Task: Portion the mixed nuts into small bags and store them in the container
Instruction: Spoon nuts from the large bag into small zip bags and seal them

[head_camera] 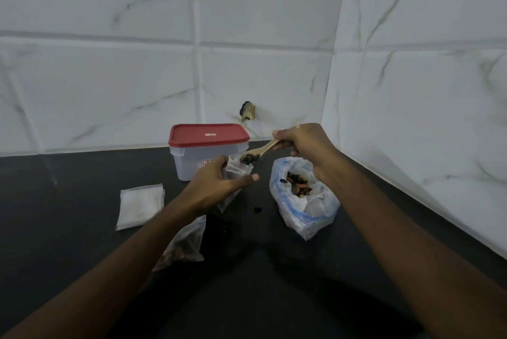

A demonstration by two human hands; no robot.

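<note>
My left hand (219, 182) holds a small clear bag (236, 171) upright with its mouth open. My right hand (301, 143) grips a wooden spoon (263, 149) whose bowl, loaded with dark nuts, sits right at the bag's mouth. A large clear bag of mixed nuts (301, 196) with a blue zip strip stands open on the counter below my right hand. The clear container (203, 157) with a red lid, closed, stands behind the small bag. A filled small bag (186, 242) lies partly under my left forearm.
A stack of empty small bags (140, 205) lies on the black counter (68, 201) to the left. A dropped nut (258, 209) lies between the bags. White marble-tiled walls meet in a corner behind and to the right.
</note>
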